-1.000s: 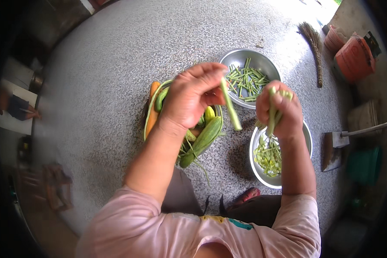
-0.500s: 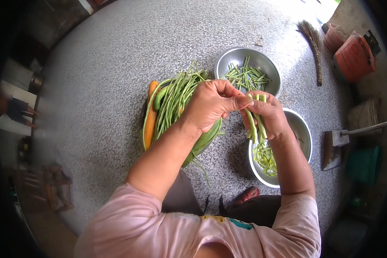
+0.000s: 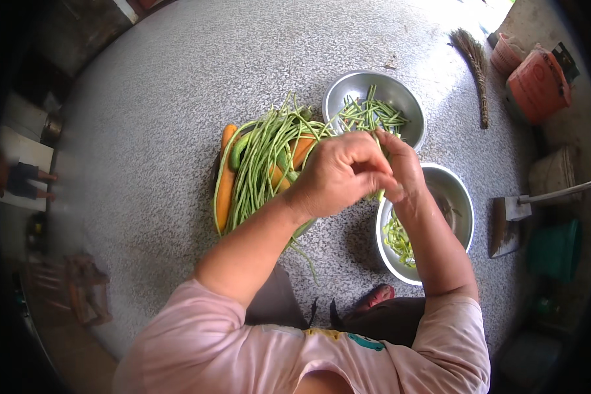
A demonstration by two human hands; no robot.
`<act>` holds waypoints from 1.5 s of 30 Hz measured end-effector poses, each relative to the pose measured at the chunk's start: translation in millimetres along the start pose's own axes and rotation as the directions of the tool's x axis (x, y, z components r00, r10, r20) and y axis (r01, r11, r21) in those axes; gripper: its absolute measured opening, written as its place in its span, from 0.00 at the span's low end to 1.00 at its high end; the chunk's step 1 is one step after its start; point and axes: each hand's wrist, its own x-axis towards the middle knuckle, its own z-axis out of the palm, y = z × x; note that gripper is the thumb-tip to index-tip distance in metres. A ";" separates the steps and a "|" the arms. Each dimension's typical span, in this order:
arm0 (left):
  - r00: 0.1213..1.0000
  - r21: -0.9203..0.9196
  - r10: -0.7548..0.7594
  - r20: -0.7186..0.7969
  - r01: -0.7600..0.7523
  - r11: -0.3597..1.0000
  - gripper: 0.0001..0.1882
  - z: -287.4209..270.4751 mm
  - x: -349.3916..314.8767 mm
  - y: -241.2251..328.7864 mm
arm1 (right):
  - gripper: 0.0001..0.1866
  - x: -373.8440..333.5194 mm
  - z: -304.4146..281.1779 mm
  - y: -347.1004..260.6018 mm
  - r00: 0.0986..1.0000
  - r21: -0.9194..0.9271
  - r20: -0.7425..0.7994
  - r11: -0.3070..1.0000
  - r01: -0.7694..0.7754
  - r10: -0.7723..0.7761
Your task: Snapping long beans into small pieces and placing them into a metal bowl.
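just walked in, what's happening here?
A person is working long green beans over two metal bowls on a speckled floor. Both hands, left hand and right hand, meet on a bean above the near bowl. The far bowl holds bean pieces. A pile of beans and carrots lies left.

The scene is lit by strong daylight from about one o'clock, where the speckled floor (image 3: 177, 118) is washed out nearly white. Short soft shadows are cast toward seven o'clock beneath the steel bowls (image 3: 463, 197). Heavy fisheye bending and dark vignetting are seen at the rim; the nine o'clock edge is smeared and out of focus. The centre is rendered sharply.
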 end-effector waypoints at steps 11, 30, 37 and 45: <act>0.589 0.122 -0.322 0.741 0.353 0.928 0.05 12.2 -7.1 17.0 | 0.07 63.3 -174.8 50.7 0.892 -0.134 -0.416 0.958 -0.252 0.177; 0.600 0.508 -0.416 0.684 0.018 0.861 0.07 31.5 -26.4 -9.0 | 0.22 59.9 -123.2 -13.3 0.987 -0.182 -0.115 0.975 -0.130 0.111; 0.948 0.788 -0.210 0.241 -0.064 0.613 0.06 24.6 -17.9 -32.5 | 0.25 36.6 -92.6 17.3 0.897 -0.326 0.240 0.901 -0.286 0.371; 0.976 0.740 -0.173 0.134 0.018 0.673 0.09 12.6 -14.2 -55.5 | 0.25 27.9 -86.1 10.9 0.845 -0.237 0.303 0.893 -0.382 0.441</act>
